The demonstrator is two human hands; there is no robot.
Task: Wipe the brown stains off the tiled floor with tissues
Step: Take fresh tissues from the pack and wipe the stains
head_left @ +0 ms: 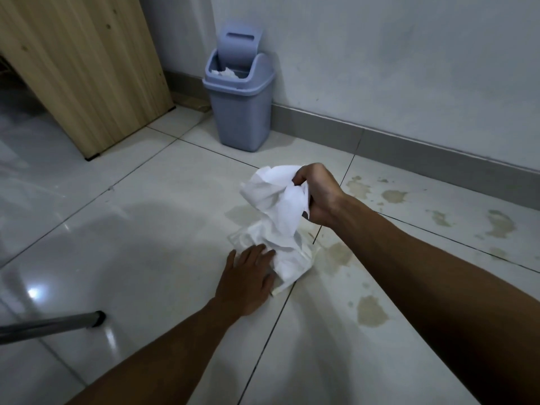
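Observation:
My right hand (317,194) is shut on a bunch of crumpled white tissue (274,200), held a little above the floor. Under it a flat wad of white tissue (292,264) lies on the pale tiles, and my left hand (247,279) presses its near edge with fingers spread. Brown stains mark the floor: one beside the wad (339,255), one nearer me (371,312), and several towards the wall (393,196). A faint stain (239,213) shows beyond the wad.
A blue swing-lid bin (239,92) with tissue inside stands against the wall at the back. A wooden panel (87,68) stands at the back left. A metal chair leg (58,324) rests on the floor at the left. A grey skirting board (409,144) lines the wall.

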